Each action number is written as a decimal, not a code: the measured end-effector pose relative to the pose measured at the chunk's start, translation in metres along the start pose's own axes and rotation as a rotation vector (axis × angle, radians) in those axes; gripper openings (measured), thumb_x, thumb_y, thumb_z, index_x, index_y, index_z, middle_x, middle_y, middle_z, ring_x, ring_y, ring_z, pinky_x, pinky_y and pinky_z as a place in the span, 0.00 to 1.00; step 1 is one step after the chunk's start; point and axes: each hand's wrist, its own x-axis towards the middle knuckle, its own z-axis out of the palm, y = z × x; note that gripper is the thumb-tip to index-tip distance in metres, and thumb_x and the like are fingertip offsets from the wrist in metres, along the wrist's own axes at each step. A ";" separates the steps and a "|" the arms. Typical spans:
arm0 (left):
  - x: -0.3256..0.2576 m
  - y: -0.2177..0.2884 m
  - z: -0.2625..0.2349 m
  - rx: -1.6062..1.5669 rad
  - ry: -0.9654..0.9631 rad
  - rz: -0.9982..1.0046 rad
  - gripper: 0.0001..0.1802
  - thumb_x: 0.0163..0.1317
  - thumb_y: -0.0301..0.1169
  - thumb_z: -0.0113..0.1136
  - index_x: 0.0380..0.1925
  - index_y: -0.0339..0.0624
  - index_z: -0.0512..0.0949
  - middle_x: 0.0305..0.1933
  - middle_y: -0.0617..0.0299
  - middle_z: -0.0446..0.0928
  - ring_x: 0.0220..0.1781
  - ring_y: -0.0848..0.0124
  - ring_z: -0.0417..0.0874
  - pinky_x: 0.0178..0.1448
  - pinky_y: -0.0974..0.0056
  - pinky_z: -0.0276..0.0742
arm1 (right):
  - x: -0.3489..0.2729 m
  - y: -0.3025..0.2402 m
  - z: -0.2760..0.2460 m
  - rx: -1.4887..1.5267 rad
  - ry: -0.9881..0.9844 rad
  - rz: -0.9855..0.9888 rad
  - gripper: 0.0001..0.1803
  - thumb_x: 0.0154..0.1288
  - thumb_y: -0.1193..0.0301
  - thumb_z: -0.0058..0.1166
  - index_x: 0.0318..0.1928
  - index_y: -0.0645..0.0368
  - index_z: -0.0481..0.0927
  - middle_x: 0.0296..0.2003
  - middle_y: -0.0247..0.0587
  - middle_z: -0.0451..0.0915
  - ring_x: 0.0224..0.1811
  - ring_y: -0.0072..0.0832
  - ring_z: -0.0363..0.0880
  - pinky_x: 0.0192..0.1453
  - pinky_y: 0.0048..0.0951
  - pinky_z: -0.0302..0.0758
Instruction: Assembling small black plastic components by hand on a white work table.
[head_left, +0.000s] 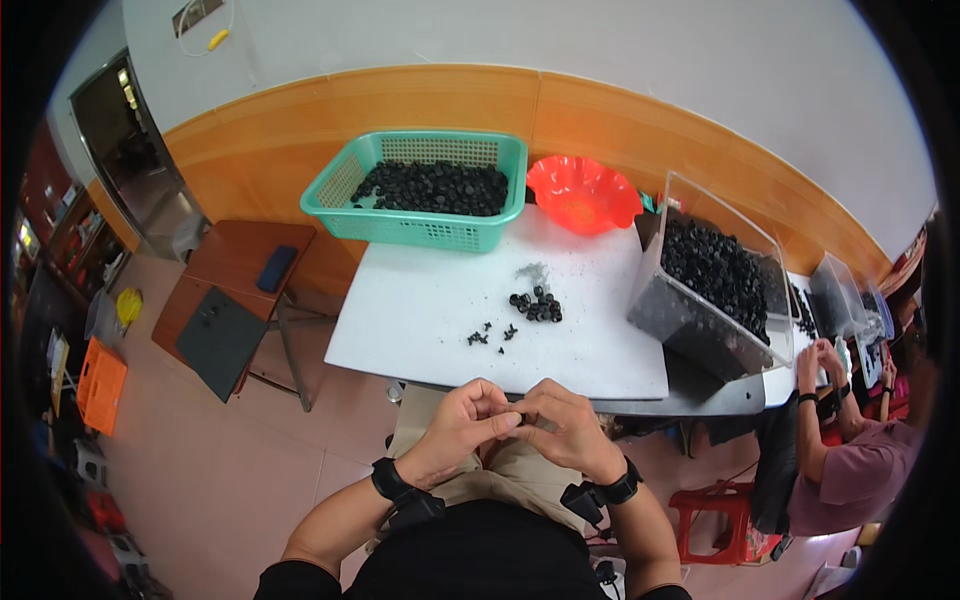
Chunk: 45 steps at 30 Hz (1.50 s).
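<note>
Overhead, in the head view, a white-topped surface [420,335] stands against a wall with an orange-brown wood panel [600,112]. Along its far side sits a green basket [410,230] holding black pieces [440,190], with a red scalloped bowl [585,195] just beside it. A tilted clear bin [680,325] heaped with black parts [715,270] occupies the right end. Near the middle lie a cluster of black rings [540,308], some small black bits [490,337] and a little greyish pile [533,272]. To the left, a brown surface [215,250] carries a dark mat [222,340] and a dark blue case [276,268]; an orange crate [98,385] is on the pink tiled floor [330,440]. At right, a co-worker [850,480] sits near a red stool [715,520].

Both forearms angle inward from below, wrists banded in black. The left hand [478,415] and right hand [558,428] meet above the lap, before the near edge, each grip pinched around a small dark piece [519,417] mostly hidden by fingers.
</note>
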 end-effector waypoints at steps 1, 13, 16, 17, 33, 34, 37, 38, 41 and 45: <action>-0.001 0.000 -0.001 0.020 0.019 -0.017 0.09 0.66 0.26 0.65 0.41 0.40 0.73 0.37 0.64 0.79 0.38 0.77 0.82 0.45 0.72 0.79 | 0.004 -0.003 -0.001 -0.003 -0.006 -0.013 0.15 0.57 0.75 0.69 0.46 0.59 0.85 0.33 0.40 0.78 0.30 0.30 0.80 0.34 0.28 0.77; 0.008 -0.004 -0.021 0.174 0.257 0.171 0.07 0.67 0.27 0.65 0.35 0.37 0.76 0.33 0.66 0.80 0.34 0.81 0.78 0.40 0.75 0.75 | 0.139 -0.004 -0.047 -0.191 0.177 -0.061 0.16 0.57 0.77 0.66 0.48 0.65 0.82 0.30 0.44 0.77 0.26 0.33 0.78 0.32 0.31 0.76; 0.014 -0.001 -0.019 0.185 0.262 0.196 0.07 0.68 0.28 0.65 0.35 0.37 0.76 0.32 0.67 0.79 0.33 0.83 0.78 0.37 0.76 0.74 | 0.201 0.014 -0.057 -0.242 0.208 -0.053 0.18 0.58 0.75 0.65 0.50 0.65 0.82 0.32 0.45 0.80 0.26 0.33 0.78 0.33 0.33 0.76; 0.013 -0.002 -0.019 0.186 0.270 0.202 0.08 0.68 0.28 0.65 0.35 0.36 0.76 0.32 0.66 0.79 0.32 0.83 0.78 0.37 0.76 0.74 | 0.221 0.025 -0.057 -0.259 0.291 -0.070 0.18 0.59 0.75 0.65 0.51 0.65 0.82 0.33 0.45 0.81 0.26 0.33 0.78 0.33 0.33 0.76; 0.019 -0.004 -0.025 0.359 0.350 0.216 0.07 0.66 0.27 0.65 0.33 0.36 0.78 0.34 0.66 0.81 0.35 0.84 0.77 0.40 0.75 0.75 | 0.140 0.047 -0.074 -0.226 0.325 0.290 0.11 0.60 0.72 0.64 0.42 0.66 0.86 0.30 0.41 0.84 0.24 0.25 0.78 0.32 0.27 0.75; 0.020 -0.005 -0.028 0.378 0.336 0.214 0.06 0.66 0.26 0.66 0.34 0.36 0.78 0.37 0.65 0.81 0.35 0.84 0.77 0.41 0.75 0.75 | 0.129 0.054 -0.075 -0.306 0.260 0.280 0.12 0.59 0.71 0.65 0.41 0.66 0.86 0.31 0.43 0.85 0.26 0.28 0.80 0.34 0.30 0.76; 0.020 -0.004 -0.024 0.370 0.311 0.237 0.07 0.66 0.27 0.66 0.34 0.36 0.78 0.38 0.64 0.82 0.35 0.83 0.77 0.41 0.75 0.76 | 0.102 0.061 -0.077 -0.392 0.132 0.374 0.15 0.55 0.70 0.66 0.42 0.64 0.86 0.36 0.47 0.86 0.33 0.40 0.85 0.41 0.38 0.79; 0.020 -0.002 -0.022 0.371 0.297 0.230 0.07 0.66 0.27 0.66 0.34 0.36 0.78 0.38 0.64 0.82 0.35 0.83 0.77 0.41 0.75 0.76 | 0.094 0.066 -0.074 -0.437 0.111 0.361 0.15 0.55 0.70 0.67 0.42 0.63 0.86 0.36 0.45 0.86 0.32 0.37 0.83 0.39 0.36 0.78; 0.018 0.001 -0.023 0.375 0.279 0.215 0.07 0.66 0.27 0.66 0.33 0.36 0.78 0.38 0.64 0.82 0.35 0.83 0.77 0.42 0.75 0.76 | 0.082 0.063 -0.062 -0.519 0.067 0.364 0.16 0.52 0.69 0.69 0.43 0.61 0.86 0.38 0.44 0.86 0.32 0.38 0.83 0.39 0.37 0.79; 0.017 0.004 -0.026 0.417 0.244 0.156 0.06 0.66 0.27 0.66 0.34 0.36 0.78 0.39 0.63 0.82 0.37 0.83 0.78 0.43 0.74 0.77 | 0.077 0.064 -0.050 -0.567 0.129 0.321 0.16 0.53 0.70 0.68 0.43 0.59 0.86 0.38 0.43 0.86 0.31 0.38 0.83 0.39 0.37 0.79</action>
